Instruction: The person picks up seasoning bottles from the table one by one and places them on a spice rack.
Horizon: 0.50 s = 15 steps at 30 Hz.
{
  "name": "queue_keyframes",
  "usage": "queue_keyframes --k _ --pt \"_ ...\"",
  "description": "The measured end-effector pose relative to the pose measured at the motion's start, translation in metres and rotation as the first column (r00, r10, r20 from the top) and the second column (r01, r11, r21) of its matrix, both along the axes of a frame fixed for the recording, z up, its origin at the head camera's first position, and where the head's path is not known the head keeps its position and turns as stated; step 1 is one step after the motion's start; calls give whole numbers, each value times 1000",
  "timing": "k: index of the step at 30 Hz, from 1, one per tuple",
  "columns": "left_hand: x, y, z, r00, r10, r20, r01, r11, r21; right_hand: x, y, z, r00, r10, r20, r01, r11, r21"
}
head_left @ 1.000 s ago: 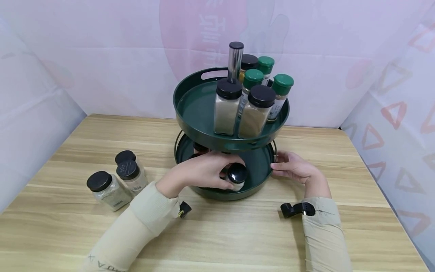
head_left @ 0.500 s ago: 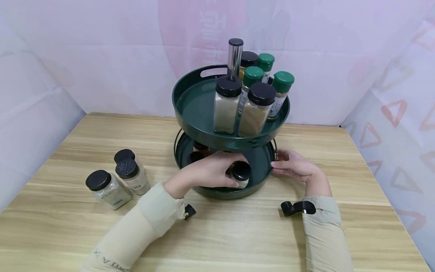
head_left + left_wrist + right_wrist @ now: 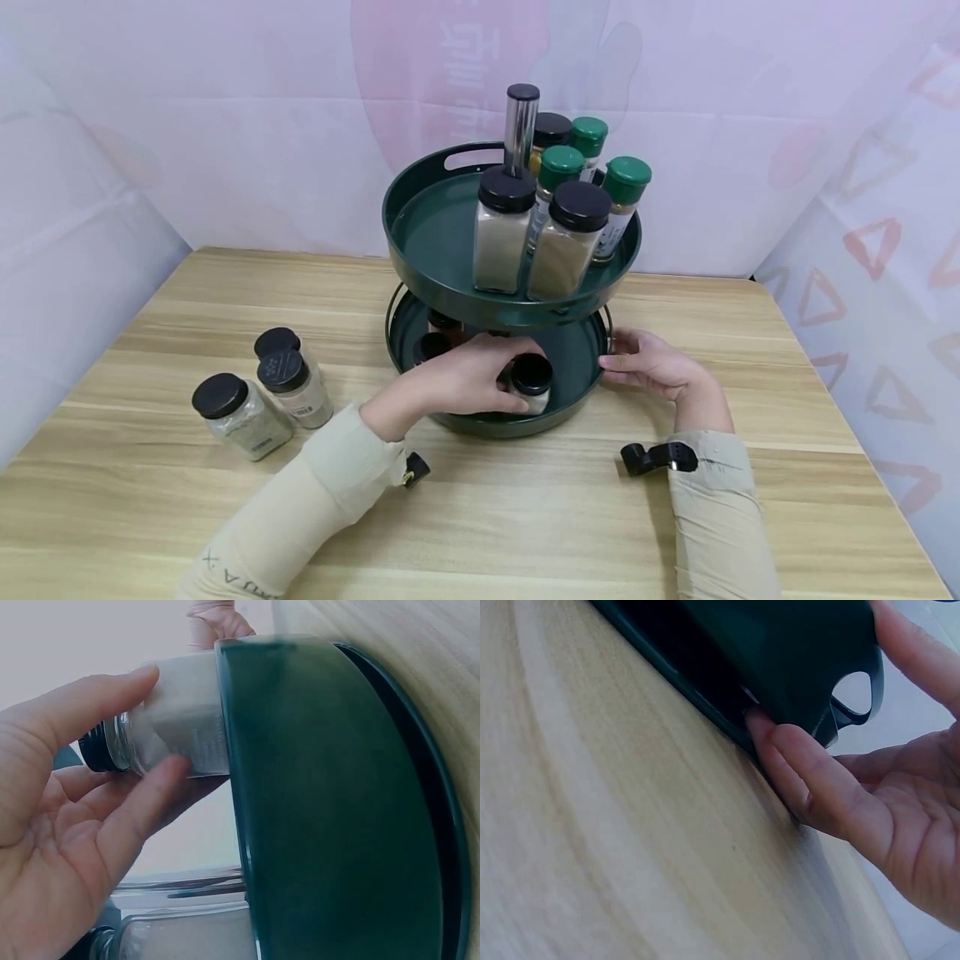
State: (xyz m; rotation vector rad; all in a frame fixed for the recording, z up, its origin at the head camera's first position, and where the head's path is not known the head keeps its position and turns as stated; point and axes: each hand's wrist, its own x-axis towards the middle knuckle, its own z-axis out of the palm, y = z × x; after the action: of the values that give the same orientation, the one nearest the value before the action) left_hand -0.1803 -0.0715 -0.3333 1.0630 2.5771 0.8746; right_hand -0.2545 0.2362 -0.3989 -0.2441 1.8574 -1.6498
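Observation:
A dark green two-tier round rack stands on the table. On its lower tray (image 3: 576,354) my left hand (image 3: 465,375) grips a clear spice jar (image 3: 532,400) with a black lid, thumb on one side and fingers on the other. The jar (image 3: 184,727) stands just inside the tray wall (image 3: 337,787) in the left wrist view, with pale contents. At the tray's right side my right hand (image 3: 648,367) holds the edge. In the right wrist view its thumb (image 3: 922,656) lies on the wall and its fingertips (image 3: 795,746) reach low at the base. More black-lidded jars (image 3: 446,325) stand behind the left hand, partly hidden.
The upper tray (image 3: 435,217) overhangs the left hand and carries several black-lidded and green-capped spice bottles (image 3: 558,250) beside a metal post (image 3: 521,129). On the table (image 3: 540,517) to the left stand three black-lidded jars (image 3: 255,425).
My left hand and the jar have shifted slightly right along the lower tray, then stayed nearly still over the last half second. The right hand keeps its place at the tray's edge.

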Motion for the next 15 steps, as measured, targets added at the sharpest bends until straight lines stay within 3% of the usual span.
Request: queue_keyframes --k 5,10,15 --pt "3 -3 -1 999 -12 -34 12 1000 2 -1 1 -1 1000 10 -3 -10 1000 -11" --pt "11 -14 4 999 28 -43 -25 998 62 -1 2 -2 1000 16 -3 -16 1000 -19" --pt "26 -32 11 998 62 31 -67 980 187 -1 1 0 1000 15 -5 -15 1000 -7"
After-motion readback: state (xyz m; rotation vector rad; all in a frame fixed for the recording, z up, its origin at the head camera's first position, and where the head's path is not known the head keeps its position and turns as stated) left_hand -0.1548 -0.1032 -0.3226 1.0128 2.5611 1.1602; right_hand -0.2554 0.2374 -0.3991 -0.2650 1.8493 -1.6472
